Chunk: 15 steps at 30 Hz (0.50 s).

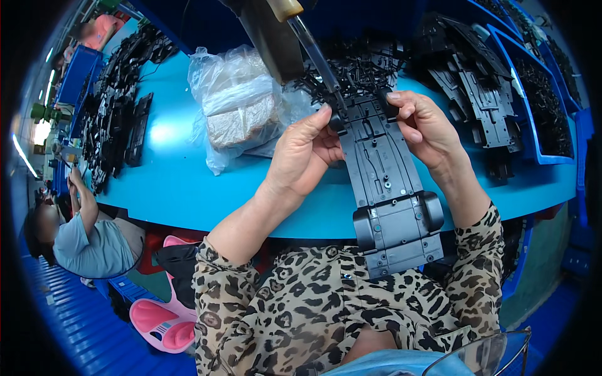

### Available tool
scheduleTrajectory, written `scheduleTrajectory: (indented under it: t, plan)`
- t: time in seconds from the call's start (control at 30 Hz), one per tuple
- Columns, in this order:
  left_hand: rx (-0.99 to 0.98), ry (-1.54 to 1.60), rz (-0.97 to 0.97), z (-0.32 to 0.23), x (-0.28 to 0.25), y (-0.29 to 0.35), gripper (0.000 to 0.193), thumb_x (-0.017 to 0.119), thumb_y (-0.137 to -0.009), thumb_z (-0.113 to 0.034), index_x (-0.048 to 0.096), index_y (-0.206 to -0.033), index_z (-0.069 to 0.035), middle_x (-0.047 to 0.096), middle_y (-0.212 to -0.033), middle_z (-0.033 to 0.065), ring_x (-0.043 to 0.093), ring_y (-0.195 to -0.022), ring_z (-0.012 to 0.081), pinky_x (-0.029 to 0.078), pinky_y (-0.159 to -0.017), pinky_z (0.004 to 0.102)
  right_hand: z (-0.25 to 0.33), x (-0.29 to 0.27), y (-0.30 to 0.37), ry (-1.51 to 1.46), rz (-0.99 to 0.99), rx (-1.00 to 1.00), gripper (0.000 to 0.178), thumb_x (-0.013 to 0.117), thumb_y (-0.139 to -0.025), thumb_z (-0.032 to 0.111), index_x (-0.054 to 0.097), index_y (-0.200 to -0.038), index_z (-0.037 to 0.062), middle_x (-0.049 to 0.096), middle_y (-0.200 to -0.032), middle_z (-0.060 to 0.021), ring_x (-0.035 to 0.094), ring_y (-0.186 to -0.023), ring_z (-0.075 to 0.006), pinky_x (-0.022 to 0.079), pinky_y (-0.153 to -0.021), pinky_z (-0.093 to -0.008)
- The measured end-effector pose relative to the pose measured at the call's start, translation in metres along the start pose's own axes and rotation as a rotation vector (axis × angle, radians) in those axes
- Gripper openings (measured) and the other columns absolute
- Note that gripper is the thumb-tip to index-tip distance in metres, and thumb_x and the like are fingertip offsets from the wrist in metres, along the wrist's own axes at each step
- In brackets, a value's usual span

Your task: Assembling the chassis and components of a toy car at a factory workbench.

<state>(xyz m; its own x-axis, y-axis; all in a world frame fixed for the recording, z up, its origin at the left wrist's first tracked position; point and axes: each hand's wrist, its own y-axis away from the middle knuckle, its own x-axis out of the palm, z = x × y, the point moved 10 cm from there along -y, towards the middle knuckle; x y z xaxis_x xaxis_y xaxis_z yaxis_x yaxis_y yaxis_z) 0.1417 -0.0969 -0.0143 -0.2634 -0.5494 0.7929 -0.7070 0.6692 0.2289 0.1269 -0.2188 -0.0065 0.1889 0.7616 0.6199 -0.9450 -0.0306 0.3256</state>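
Blue worktable (172,203), plastic-wrapped bundle (241,122), black parts (113,119) piled left, black panels (486,103) stacked right, small dark pieces (370,62) heaped behind

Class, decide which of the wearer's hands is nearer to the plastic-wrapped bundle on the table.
Left. The left hand is just to the right of the plastic-wrapped bundle; the right hand is farther right, across the black plastic part.

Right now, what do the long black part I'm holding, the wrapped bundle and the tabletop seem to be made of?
Long black part: probably moulded plastic, satin finish, judging by its ribs and raised round bosses.
Wrapped bundle: the outside looks like thin, glossy plastic film, see-through and crinkled; its contents are unclear.
Tabletop: smooth blue surface with a bright glare, perhaps laminate or a mat.
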Motion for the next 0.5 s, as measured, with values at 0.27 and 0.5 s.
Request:
scheduleTrajectory:
  t: [0.27, 0.5]
  plan:
    - [0.024, 0.007, -0.066, -0.0063, -0.0060, -0.0046, 0.026, 0.047, -0.083, -0.024, 0.054, -0.085, 0.001, 0.057, -0.075, 0.0108, 0.057, -0.063, 0.0201, 0.048, -0.057, 0.0323, 0.0020, -0.0005, -0.0073, -0.008, -0.053, 0.034, 0.005, 0.055, -0.076, 0.008, 0.054, -0.072, 0.0054, 0.049, -0.058, 0.0022, 0.035, -0.033, -0.0044, 0.025, -0.031, -0.0151]
    - [0.031, 0.010, -0.085, -0.0095, -0.0032, -0.0054, 0.025, 0.048, -0.083, -0.022, 0.053, -0.081, 0.002, 0.056, -0.070, 0.0108, 0.056, -0.059, 0.0214, 0.048, -0.053, 0.0326, 0.0044, 0.0011, -0.0078, -0.038, -0.070, 0.048, 0.006, 0.053, -0.076, 0.007, 0.054, -0.071, 0.0057, 0.050, -0.058, 0.0014, 0.035, -0.033, -0.0037, 0.024, -0.030, -0.0142]
